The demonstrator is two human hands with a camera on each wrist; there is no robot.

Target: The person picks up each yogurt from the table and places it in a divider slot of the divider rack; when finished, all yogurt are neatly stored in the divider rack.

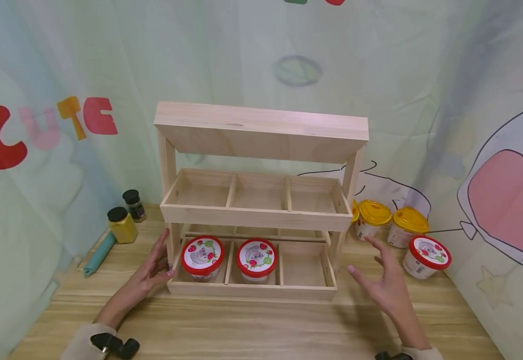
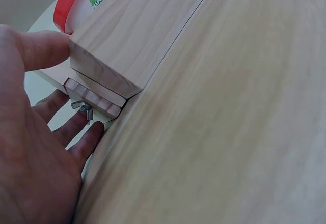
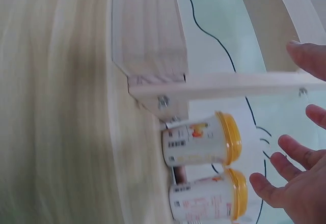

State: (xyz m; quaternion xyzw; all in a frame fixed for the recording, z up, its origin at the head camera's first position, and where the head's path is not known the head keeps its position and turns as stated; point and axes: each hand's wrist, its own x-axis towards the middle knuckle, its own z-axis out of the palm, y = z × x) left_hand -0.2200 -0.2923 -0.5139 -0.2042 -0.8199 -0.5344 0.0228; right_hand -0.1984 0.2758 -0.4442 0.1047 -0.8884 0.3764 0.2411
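I'm watching the left hand [image 1: 146,280] at the left end of the wooden rack [image 1: 261,216]. Its thumb tip is touching the front corner of the lower tray [image 1: 252,291]; the other fingers are reaching back along the side, near a wing nut [image 2: 82,107]. Grip there is sitting wide; I can't tell whether those fingers are making contact.

Right hand [image 1: 384,283] is hovering off the rack's right end, thumb and fingers spreading wide, palm facing the rack, just apart from it.

Rack is standing upright on the table [image 1: 243,325]. Lower tray is holding two tubs: first red-lidded tub [image 1: 202,256] is sitting in the left compartment, second red-lidded tub [image 1: 257,257] in the middle one, both lids facing up. Third red-lidded tub [image 1: 427,255] is standing on the table, right of the right hand.

Behind that hand I'm seeing two yellow-lidded tubs [image 1: 373,219] standing side by side, plus another yellow lid [image 1: 355,211] partly hiding behind the right post [image 1: 351,172].

Far left, a yellow jar [image 1: 122,227] and a darker jar [image 1: 134,206], both wearing black lids, are standing near a teal roll [image 1: 100,254]. A printed curtain [image 1: 243,50] is hanging behind everything.
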